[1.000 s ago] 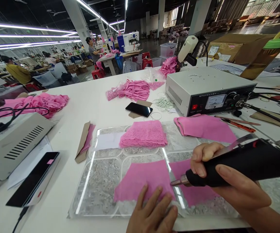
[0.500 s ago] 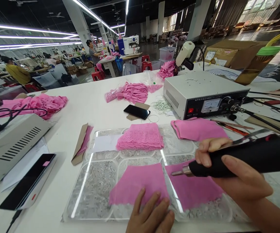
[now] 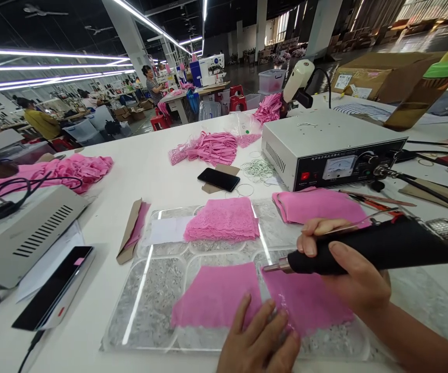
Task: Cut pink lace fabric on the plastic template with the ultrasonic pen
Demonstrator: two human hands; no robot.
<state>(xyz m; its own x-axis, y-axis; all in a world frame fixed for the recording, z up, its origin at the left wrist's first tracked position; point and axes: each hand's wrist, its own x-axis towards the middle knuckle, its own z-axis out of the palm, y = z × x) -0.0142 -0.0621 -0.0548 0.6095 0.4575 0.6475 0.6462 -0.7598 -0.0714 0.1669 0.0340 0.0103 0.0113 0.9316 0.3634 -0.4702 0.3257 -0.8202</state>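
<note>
My right hand (image 3: 348,269) is wrapped round a black handheld ultrasonic welder (image 3: 367,248) with a metal tip. That tip is at the upper left corner of the right pink fabric piece (image 3: 309,300). With fingers spread, my left hand (image 3: 261,336) lies across the lower neighbouring edges of the right piece and the left pink fabric piece (image 3: 216,295). A narrow gap shows between the two pieces, which lie flat on a clear patterned mat (image 3: 150,300). Behind them are a stack of pink lace pieces (image 3: 222,220) and a folded pile of pink fabric (image 3: 319,206).
A grey control box (image 3: 333,147) with a dial stands at the back right, cabled to the welder. A black phone (image 3: 219,179), green string (image 3: 262,170) and pink straps (image 3: 214,147) lie behind the mat. Another grey box (image 3: 33,233) is at left.
My left hand has slid right, onto the right fabric piece's edge. The welder in my right hand has moved left and up, its tip now at that piece's corner.
</note>
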